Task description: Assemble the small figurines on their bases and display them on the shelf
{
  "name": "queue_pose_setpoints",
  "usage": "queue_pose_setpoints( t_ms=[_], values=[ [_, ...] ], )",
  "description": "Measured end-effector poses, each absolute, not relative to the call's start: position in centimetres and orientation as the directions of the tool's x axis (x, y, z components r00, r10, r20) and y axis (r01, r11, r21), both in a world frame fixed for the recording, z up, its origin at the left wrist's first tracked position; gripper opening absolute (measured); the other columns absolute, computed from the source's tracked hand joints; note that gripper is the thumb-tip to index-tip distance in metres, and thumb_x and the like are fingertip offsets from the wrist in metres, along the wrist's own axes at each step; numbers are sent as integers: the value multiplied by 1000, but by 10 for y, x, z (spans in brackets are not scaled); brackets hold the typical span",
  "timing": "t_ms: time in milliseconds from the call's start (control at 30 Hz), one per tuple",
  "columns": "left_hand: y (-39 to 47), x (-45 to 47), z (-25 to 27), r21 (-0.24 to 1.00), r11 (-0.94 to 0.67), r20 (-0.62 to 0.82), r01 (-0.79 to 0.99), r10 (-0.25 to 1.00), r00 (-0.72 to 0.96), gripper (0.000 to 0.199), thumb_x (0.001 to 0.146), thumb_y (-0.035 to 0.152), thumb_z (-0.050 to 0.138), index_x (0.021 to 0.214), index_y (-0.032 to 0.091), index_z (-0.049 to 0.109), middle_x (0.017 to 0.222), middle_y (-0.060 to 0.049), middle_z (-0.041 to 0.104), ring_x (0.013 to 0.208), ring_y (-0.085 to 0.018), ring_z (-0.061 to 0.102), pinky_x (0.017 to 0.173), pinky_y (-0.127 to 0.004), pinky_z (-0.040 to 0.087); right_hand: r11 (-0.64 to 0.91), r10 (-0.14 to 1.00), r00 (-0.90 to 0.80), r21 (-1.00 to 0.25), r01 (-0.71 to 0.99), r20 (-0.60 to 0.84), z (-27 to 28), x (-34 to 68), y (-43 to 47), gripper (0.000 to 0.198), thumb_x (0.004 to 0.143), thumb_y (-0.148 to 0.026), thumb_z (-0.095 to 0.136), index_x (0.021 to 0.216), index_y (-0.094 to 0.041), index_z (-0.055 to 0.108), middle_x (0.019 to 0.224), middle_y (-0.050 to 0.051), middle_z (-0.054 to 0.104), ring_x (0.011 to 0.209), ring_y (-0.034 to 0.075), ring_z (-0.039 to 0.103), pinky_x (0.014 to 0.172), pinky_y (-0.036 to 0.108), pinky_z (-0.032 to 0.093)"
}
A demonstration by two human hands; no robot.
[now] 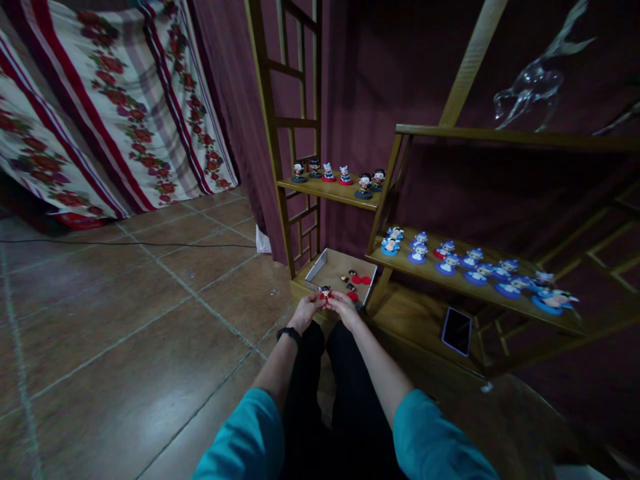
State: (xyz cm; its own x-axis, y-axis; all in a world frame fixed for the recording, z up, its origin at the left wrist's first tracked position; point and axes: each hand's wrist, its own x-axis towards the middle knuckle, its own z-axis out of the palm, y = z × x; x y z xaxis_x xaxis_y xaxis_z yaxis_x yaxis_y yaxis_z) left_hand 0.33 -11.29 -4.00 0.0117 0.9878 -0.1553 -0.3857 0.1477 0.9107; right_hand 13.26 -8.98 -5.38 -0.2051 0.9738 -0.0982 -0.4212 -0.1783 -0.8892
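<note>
Between my two hands, in front of the box, is a small black-haired figurine (326, 293) with red at its lower part. My left hand (306, 312) pinches it from the left, and my right hand (344, 307) grips it from the right. Just beyond my fingers, an open white cardboard box (320, 266) rests on the lowest shelf. Inside it lie several small dark-haired figurine pieces (344, 279) and several red round bases (366, 281). My fingers hide the lower edge of the figurine.
Figurines on dark and red bases (364, 186) stand on the upper left shelf. Blue and purple figurines (447, 264) crowd the middle shelf (505, 303). A phone (457, 331) lies below. Higher up is a clear deer ornament (533, 87). A cable (135, 244) crosses the tiled floor.
</note>
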Motion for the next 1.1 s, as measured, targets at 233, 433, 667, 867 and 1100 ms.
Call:
queue_pose_setpoints(
  t_ms=[233,433,667,867,1100],
  values=[
    [-110,3,-42,889,184,-185,-419,982,38,24,64,11,72,87,9,67,76,-7,68,63,-11,61,64,-22,47,-173,977,-186,-895,-412,-103,-57,132,-87,35,53,-19,75,86,-17,64,78,2,68,68,15,64,71,33,52],
    [-112,2,-37,880,190,-202,-436,979,18,23,65,12,72,87,9,65,80,-9,68,69,-13,62,72,-25,49,-170,977,-184,-905,-389,-104,-58,132,-85,37,53,-27,76,87,-17,64,77,2,68,67,13,63,67,29,52],
    [-110,2,-40,894,96,-127,-438,991,-43,34,54,19,80,83,10,64,83,-8,68,74,-14,63,76,-28,47,-170,977,-181,-920,-353,-111,-55,132,-88,30,59,-28,75,86,-19,67,79,2,69,64,11,62,64,26,52],
    [-109,6,-41,944,2,-56,-329,986,-155,41,45,21,83,80,12,63,75,-5,68,71,-14,61,75,-30,46,-193,966,-230,-912,-362,-113,-50,134,-91,31,59,-26,74,88,-18,67,86,4,70,72,14,65,72,32,52],
    [-109,11,-38,980,-22,-12,-199,986,-169,40,45,20,83,81,13,67,75,-4,68,68,-14,59,73,-29,45,-204,959,-267,-890,-408,-98,-46,137,-94,31,58,-25,74,87,-18,68,92,6,71,86,18,65,86,37,48]
  ],
)
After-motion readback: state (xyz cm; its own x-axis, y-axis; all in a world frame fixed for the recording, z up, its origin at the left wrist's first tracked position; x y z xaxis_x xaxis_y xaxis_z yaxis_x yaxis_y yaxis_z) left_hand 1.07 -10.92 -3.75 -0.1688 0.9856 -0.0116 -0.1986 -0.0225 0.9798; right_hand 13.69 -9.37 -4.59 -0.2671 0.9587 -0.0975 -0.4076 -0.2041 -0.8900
